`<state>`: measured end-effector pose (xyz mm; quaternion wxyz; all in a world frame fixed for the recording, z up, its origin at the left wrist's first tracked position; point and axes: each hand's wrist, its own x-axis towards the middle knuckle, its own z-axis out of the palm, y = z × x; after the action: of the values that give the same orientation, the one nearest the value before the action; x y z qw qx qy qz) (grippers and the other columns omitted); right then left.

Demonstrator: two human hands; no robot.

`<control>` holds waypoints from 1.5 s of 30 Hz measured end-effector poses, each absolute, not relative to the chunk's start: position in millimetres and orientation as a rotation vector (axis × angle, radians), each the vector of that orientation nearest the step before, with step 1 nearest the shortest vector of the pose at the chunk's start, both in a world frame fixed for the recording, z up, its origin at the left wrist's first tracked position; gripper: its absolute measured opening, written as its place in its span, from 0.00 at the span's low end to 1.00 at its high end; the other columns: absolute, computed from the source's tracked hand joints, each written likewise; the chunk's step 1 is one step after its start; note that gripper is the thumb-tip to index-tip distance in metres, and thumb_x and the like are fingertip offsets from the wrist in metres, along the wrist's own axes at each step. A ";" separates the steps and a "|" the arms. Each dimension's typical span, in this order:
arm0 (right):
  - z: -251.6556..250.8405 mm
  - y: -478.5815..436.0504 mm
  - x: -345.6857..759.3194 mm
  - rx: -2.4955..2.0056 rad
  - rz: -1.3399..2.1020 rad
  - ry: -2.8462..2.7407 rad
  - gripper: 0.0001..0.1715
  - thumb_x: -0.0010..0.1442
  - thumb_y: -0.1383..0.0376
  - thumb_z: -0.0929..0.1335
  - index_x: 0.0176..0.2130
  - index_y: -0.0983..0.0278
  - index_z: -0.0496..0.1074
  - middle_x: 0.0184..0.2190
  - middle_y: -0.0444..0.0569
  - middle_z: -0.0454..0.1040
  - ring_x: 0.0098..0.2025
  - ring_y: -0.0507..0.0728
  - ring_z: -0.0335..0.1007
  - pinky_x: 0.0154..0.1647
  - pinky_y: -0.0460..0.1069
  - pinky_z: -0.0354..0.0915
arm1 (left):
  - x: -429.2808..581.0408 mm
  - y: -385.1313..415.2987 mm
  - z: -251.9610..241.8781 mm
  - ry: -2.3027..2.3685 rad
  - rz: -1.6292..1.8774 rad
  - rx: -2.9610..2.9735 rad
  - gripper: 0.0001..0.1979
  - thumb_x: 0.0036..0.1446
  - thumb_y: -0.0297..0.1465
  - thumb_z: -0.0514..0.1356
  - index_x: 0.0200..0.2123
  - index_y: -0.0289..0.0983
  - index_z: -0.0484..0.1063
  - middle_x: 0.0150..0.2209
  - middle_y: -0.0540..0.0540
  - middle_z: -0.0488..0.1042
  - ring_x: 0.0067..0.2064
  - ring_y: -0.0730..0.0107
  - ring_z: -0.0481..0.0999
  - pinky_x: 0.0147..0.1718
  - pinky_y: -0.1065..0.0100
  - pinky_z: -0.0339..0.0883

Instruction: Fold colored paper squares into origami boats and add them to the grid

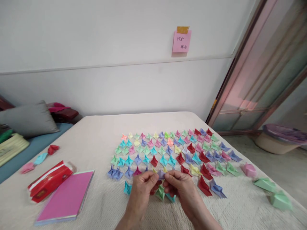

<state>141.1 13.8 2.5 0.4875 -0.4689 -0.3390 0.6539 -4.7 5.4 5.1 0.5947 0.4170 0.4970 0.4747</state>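
Between the fingertips of both hands is a small piece of folded lavender paper (161,174). My left hand (143,185) pinches its left end, and my right hand (181,185) pinches the right end. Just beyond and around them, rows of small folded paper boats (154,161) in many colours cover the cloth-covered table (103,131). A green paper boat (160,193) lies below the fingers, partly hidden by them, and a cyan one (128,187) sits left of my left hand.
A stack of coloured paper (66,198) lies at the left under a red packet (50,180). Several folded papers, among them a red one (53,149), rest near the left edge. More green pieces (281,200) lie at the right edge. A pink note (181,41) hangs on the wall.
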 end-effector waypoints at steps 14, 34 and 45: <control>-0.6 15.6 135.8 -1.223 1.396 -0.952 0.16 0.47 0.58 0.74 0.20 0.62 0.66 0.12 0.41 0.69 0.16 0.49 0.60 0.19 0.45 0.55 | 0.3 5.9 0.2 1.251 1.216 0.835 0.14 0.43 0.36 0.68 0.16 0.33 0.71 0.33 0.43 0.77 0.22 0.77 0.66 0.23 0.71 0.58; 4.7 18.2 141.7 -1.179 1.342 -0.999 0.15 0.46 0.61 0.73 0.22 0.61 0.64 0.14 0.37 0.67 0.14 0.48 0.59 0.15 0.44 0.52 | -2.1 7.4 -2.5 1.169 1.219 1.109 0.06 0.43 0.28 0.67 0.28 0.37 0.82 0.46 0.40 0.74 0.33 0.66 0.77 0.31 0.68 0.71; 7.6 18.5 149.3 -1.149 1.368 -0.943 0.10 0.44 0.60 0.75 0.27 0.64 0.80 0.12 0.40 0.67 0.16 0.50 0.59 0.18 0.46 0.52 | -5.1 6.2 -9.1 1.169 1.299 1.553 0.10 0.52 0.30 0.66 0.39 0.45 0.84 0.42 0.41 0.81 0.39 0.58 0.80 0.38 0.64 0.74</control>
<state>149.3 18.5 7.6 0.5317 -0.4815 -0.3955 0.5736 -5.1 6.2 -9.1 0.3912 0.6115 0.4601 0.5112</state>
